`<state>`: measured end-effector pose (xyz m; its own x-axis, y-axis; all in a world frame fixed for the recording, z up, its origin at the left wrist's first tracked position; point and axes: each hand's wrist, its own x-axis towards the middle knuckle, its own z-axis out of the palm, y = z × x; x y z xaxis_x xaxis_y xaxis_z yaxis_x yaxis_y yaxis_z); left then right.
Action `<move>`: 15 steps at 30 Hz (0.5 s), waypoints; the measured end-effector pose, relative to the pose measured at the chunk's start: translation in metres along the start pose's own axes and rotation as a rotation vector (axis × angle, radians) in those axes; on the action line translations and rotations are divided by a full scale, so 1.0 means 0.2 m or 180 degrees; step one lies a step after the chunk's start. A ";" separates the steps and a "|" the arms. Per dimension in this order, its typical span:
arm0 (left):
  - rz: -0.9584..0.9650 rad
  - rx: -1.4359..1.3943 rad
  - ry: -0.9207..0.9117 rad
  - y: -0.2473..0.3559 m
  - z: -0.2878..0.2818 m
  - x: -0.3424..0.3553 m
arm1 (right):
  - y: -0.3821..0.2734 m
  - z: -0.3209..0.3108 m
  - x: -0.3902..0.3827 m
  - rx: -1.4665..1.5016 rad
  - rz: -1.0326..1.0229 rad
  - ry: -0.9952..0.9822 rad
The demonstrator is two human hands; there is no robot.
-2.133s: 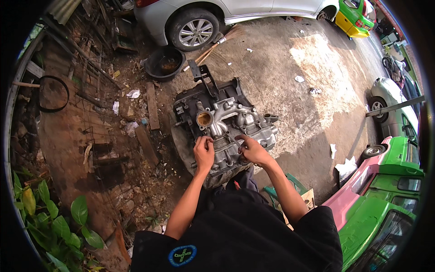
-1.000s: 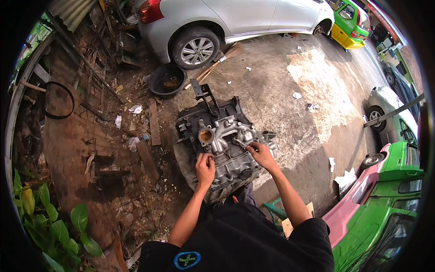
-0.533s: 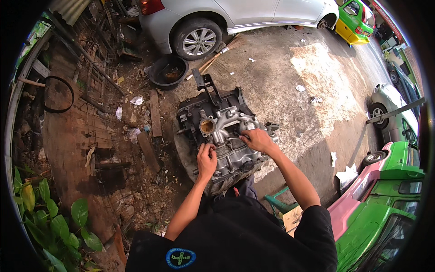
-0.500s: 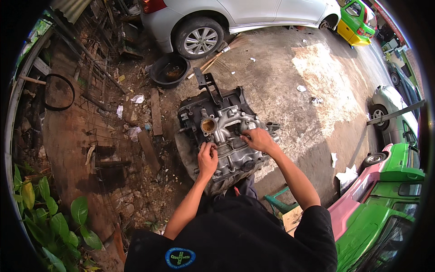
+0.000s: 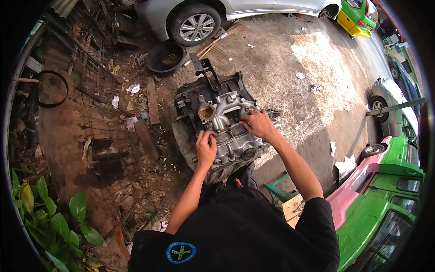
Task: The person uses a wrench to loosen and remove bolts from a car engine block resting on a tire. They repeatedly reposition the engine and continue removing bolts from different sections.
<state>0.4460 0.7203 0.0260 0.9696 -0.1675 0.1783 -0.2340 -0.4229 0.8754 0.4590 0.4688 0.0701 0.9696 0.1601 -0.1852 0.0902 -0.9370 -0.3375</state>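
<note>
One engine (image 5: 233, 148) in the middle of the yard

The engine sits right in front of the person, upright, with its dull metal cover on the near side and curved silver pipes (image 5: 232, 103) across its top. The left hand (image 5: 206, 147) rests at the engine's near left part, just below a round opening (image 5: 207, 111), its fingers curled in close to one another; whether it grips anything cannot be told. The right hand (image 5: 259, 123) reaches over the right part, palm down, fingers bent onto the metal beside the pipes; what may be under its fingertips is hidden. A black bracket (image 5: 205, 69) stands up at the engine's far side.

Beyond it lie a black tub (image 5: 156, 68) and, just beside that, a broom (image 5: 232, 30), both near the wheel (image 5: 195, 27) of a silver car (image 5: 156, 16). A wooden plank (image 5: 152, 102) lies on the dirt to the left. Near the person's right elbow is a green chair (image 5: 282, 193), and farther right stands a green and pink vehicle (image 5: 369, 199)
</note>
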 end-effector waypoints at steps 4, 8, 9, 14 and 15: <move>0.0045 0.0066 0.0006 0.00 -0.01 0.00 | -0.02 0.01 -0.01 -0.0157 -0.0074 0.0170; 0.0066 0.0015 0.0012 0.00 -0.01 0.01 | -0.06 0.06 -0.06 0.0374 0.0135 -0.0008; 0.0051 0.0031 0.0019 0.00 -0.01 0.01 | -0.09 0.08 -0.08 0.0416 0.0115 -0.0025; 0.0088 0.0091 0.0002 -0.01 -0.01 0.01 | -0.23 0.12 -0.10 0.3915 0.1528 -0.1545; 0.0122 0.0102 0.0024 -0.01 -0.01 0.01 | -0.29 0.14 -0.10 0.4569 0.1714 -0.1491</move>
<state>0.4479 0.7216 0.0260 0.9604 -0.1774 0.2150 -0.2731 -0.4447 0.8530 0.4282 0.5283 0.0672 0.6399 0.2529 -0.7257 -0.7630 0.0969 -0.6390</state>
